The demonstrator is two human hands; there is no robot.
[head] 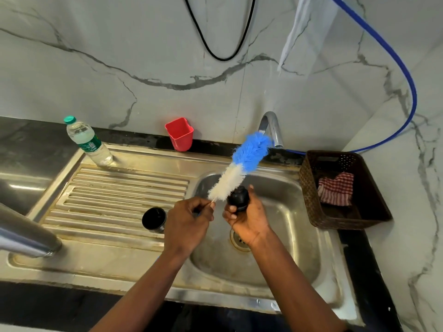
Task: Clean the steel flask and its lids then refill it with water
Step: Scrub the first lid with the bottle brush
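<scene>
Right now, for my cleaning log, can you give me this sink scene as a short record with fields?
left hand: pinches the handle of the bottle brush
right hand: grips the black stopper lid over the sink basin
brush contact: white bristles right beside the stopper; touching or not, cannot tell
outer lid: black cup lid stands on the drainboard
flask: steel flask lies on its side at far left
water supply: plastic bottle, capped, upright at back left
</scene>
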